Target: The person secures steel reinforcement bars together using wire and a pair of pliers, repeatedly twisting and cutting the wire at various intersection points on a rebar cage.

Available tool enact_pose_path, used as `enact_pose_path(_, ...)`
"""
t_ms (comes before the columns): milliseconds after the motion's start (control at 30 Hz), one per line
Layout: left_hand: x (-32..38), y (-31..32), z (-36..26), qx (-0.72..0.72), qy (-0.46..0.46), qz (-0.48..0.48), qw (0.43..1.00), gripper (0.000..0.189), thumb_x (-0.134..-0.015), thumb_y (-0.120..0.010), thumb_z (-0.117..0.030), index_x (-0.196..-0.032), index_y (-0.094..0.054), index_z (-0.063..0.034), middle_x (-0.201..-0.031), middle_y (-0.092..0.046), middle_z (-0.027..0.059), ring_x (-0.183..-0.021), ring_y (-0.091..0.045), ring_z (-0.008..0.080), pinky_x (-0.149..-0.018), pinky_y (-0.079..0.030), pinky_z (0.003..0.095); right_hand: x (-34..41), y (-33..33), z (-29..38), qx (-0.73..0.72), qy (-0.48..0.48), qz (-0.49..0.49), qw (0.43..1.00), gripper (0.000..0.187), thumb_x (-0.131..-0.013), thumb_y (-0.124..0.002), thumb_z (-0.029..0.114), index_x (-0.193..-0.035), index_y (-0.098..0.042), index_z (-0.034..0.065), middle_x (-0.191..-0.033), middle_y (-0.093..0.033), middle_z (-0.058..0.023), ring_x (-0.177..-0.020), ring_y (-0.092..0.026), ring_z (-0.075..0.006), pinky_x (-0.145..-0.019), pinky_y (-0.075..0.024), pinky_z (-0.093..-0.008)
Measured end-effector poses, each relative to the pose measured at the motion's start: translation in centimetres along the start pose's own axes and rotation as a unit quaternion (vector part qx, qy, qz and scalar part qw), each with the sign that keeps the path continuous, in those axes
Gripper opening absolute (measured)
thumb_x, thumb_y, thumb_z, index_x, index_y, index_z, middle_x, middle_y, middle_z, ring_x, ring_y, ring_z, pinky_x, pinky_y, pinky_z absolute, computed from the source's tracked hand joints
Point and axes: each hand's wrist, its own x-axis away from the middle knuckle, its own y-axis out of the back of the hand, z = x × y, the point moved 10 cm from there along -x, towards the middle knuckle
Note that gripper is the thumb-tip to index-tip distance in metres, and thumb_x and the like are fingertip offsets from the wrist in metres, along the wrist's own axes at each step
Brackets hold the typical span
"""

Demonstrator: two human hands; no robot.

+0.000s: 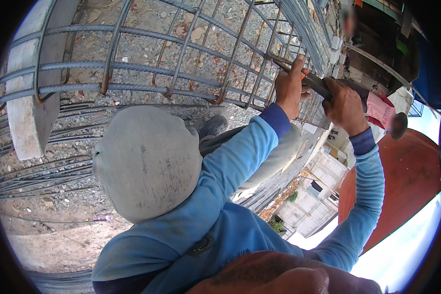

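My right hand [345, 104] grips the dark handles of steel tying pincers [314, 82], which have orange marks near the pivot. Their jaws reach a bar crossing on a rebar cage [187, 44] of ribbed long bars and bent stirrups. Beside the jaws is my left hand [289, 90], one digit raised along the tool and the other fingers curled partly behind it. Whether those fingers hold a wire or a bar is hidden. The cage's near long bars pass just beyond my grey-trousered knee [150, 165].
A concrete block [29, 125] stands under the cage's left end. Loose steel rods [44, 176] lie on the gravel, near a small pink-labelled bottle [103, 218]. More bars [301, 25] are bundled beyond the cage. A person in a pink shirt [380, 106] is at the right.
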Motion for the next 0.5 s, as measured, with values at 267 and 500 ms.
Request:
enact_pose_path(267, -0.9, 1.6, 2.5, -0.018, 0.05, 0.073, 0.996, 0.056, -0.082, -0.057, -0.063, -0.098, -0.055, -0.0085, -0.088, -0.058, 0.0049, -0.083, -0.058, 0.0177, -0.075, -0.048, 0.0334, 2.2, -7.5, -1.4, -0.452, -0.172, 0.284, 0.828, 0.019, -0.075, -0.054, 0.014, -0.076, -0.059, -0.0043, -0.06, -0.057, -0.0102, -0.041, -0.054, -0.0165, -0.039, -0.0449, -0.0302)
enact_pose_path(500, -2.4, -0.3, 1.4, 0.112, 0.032, 0.143, 0.983, 0.038, -0.087, -0.062, -0.043, -0.101, -0.055, -0.0089, -0.091, -0.061, 0.007, -0.087, -0.061, 0.0189, -0.08, -0.05, 0.035, 1.2, -10.2, -3.1, -0.623, -0.214, 0.367, 0.657, 0.031, -0.074, -0.053, 0.014, -0.091, -0.062, -0.0098, -0.061, -0.058, -0.0125, -0.041, -0.056, -0.0194, -0.036, -0.0453, -0.0296)
